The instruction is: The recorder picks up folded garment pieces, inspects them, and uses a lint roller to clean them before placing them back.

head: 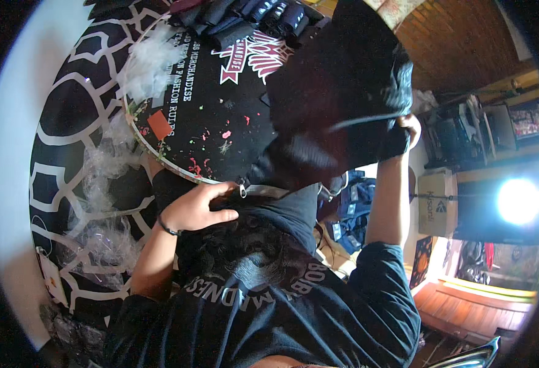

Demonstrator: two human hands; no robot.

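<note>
My right hand, raised on the right, grips a large piece of black fabric by its edge. The fabric hangs over the right part of a round table and is partly blurred. A metal zipper pull dangles at its lower left corner. Beside that pull lies my left hand, its index finger touching the corner and its thumb held apart. Whether its fingertips pinch the fabric is hidden. The black printed tabletop carries scattered red, pink and green scraps and thread bits.
Rolled black and navy textiles are heaped at the table's far edge. White fluffy stuffing and a red square lie on its left side. More wispy stuffing rests on a patterned cover. Dark blue packed items and a cardboard box are at right.
</note>
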